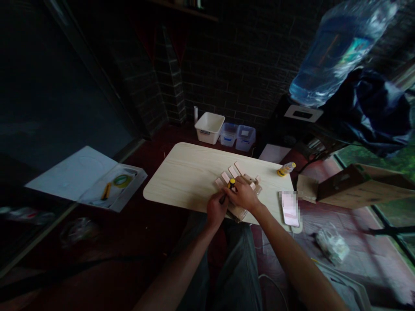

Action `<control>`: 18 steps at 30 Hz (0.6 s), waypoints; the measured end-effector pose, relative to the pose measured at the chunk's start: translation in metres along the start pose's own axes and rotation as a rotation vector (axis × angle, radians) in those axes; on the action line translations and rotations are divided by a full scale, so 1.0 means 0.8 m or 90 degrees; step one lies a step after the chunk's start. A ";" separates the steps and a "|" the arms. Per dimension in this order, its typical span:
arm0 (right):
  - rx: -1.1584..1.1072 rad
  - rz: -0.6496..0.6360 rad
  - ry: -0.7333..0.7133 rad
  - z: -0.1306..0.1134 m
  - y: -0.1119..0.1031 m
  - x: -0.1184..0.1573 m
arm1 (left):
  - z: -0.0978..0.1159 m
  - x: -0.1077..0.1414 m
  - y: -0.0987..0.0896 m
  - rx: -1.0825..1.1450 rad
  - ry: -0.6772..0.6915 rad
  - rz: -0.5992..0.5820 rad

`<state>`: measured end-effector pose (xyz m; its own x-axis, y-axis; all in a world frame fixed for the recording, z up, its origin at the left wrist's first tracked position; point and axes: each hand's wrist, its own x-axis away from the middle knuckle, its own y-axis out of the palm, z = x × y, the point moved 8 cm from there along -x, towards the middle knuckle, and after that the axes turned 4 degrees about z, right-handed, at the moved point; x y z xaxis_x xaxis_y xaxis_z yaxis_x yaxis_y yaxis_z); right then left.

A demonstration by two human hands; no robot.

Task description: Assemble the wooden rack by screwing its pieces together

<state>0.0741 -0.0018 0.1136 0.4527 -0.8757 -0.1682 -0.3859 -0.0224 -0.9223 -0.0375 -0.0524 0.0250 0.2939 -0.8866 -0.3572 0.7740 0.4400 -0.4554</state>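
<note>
Near the front edge of the pale wooden table (181, 172), my two hands meet over a wooden piece with several slats (225, 176) fanning out behind them. My left hand (216, 209) is closed around a dark, thin part of a yellow and black screwdriver (231, 183). The fingers of my right hand (243, 193) are bent round the screwdriver's handle. Beneath and beside my hands lies a brown block-like part (238, 212). Where the screwdriver's tip touches is hidden by my fingers.
A yellow-capped bottle (286, 169) and a phone (289, 209) are at the table's right. Bins (209, 129) stand behind it. An open white box (113, 185) is at the left, a cardboard box (356, 185) at the right, and a large water bottle (337, 52) at the upper right.
</note>
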 end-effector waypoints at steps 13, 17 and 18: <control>-0.115 -0.058 -0.024 -0.012 -0.029 0.020 | 0.018 0.028 -0.007 -0.069 0.030 -0.007; -0.081 -0.084 -0.078 -0.026 -0.035 0.034 | 0.019 0.031 -0.005 -0.098 0.034 -0.020; -0.073 -0.085 -0.087 -0.028 -0.036 0.036 | 0.018 0.031 -0.003 -0.099 0.034 -0.022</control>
<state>0.0799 -0.0371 0.1435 0.6072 -0.7882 -0.1003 -0.4005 -0.1947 -0.8954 -0.0241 -0.0779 0.0290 0.2359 -0.8944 -0.3801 0.6861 0.4303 -0.5866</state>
